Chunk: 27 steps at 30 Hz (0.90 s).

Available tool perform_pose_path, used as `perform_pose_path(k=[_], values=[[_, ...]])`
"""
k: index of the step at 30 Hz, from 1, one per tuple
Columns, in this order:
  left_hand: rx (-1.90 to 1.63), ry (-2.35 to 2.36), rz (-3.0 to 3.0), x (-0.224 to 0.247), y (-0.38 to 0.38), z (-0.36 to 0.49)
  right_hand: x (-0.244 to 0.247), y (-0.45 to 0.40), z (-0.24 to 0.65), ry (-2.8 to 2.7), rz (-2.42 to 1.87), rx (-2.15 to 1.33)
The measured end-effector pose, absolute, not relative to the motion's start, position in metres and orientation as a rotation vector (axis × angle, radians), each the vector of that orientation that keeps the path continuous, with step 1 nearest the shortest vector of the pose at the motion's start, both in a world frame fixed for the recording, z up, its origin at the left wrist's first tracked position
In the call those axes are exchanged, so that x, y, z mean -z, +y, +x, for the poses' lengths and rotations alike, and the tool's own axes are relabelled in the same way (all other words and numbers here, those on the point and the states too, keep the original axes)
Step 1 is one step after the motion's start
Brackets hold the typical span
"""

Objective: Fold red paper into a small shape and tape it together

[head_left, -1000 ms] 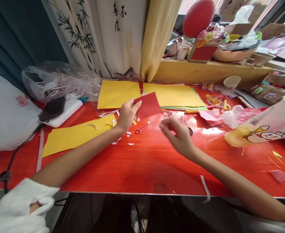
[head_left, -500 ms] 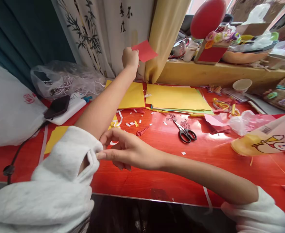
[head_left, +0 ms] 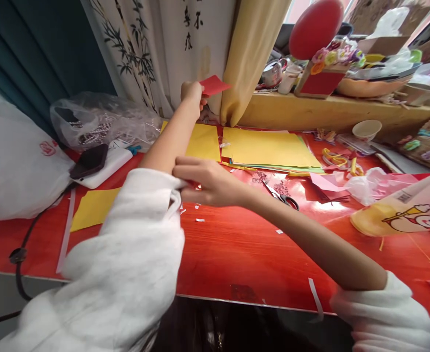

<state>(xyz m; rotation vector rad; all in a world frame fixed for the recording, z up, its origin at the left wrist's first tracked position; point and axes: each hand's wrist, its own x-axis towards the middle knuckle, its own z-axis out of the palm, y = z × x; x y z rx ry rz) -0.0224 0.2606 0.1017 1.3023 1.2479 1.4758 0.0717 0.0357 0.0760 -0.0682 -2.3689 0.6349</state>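
My left hand (head_left: 192, 96) is stretched far forward, in front of the curtain, with its fingers closed on a red sheet of paper (head_left: 215, 85). A white sleeve (head_left: 141, 220) is bunched below my left elbow. Its cuff edge is pinched by my right hand (head_left: 215, 183), which reaches across from the right over the table. Black-handled scissors (head_left: 288, 201) lie to the right of my right hand, partly behind my right forearm. Beyond my hands, yellow paper sheets (head_left: 266, 149) are stacked on the red table (head_left: 229, 254).
At the left are a white plastic bag (head_left: 17, 161), a phone (head_left: 89, 161) and a clear bag of beads (head_left: 105, 122). A printed cup (head_left: 401, 208) lies at the right. A crowded ledge (head_left: 284, 110) with a red balloon (head_left: 315, 29) runs behind. Paper scraps dot the table.
My left arm has swung a little, and the red paper has tilted flatter. My right hand has moved up and to the right with the sleeve cuff, now covering part of the scissors.
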Motion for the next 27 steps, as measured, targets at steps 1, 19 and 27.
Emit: perform_pose_path(k=[1,19,27], values=[[-1.445,1.299,1.234,-0.103,0.256,-0.023,-0.077,0.044,0.071,-2.365,-0.073,-0.588],[-1.274,0.952,1.724,-0.094,0.102,0.007,-0.067,0.064,0.169,-1.422,-0.920,-1.288],[-0.767,0.976,1.712,-0.027,0.013,-0.022,-0.023,0.014,0.187,-1.429,-1.088,-1.608]])
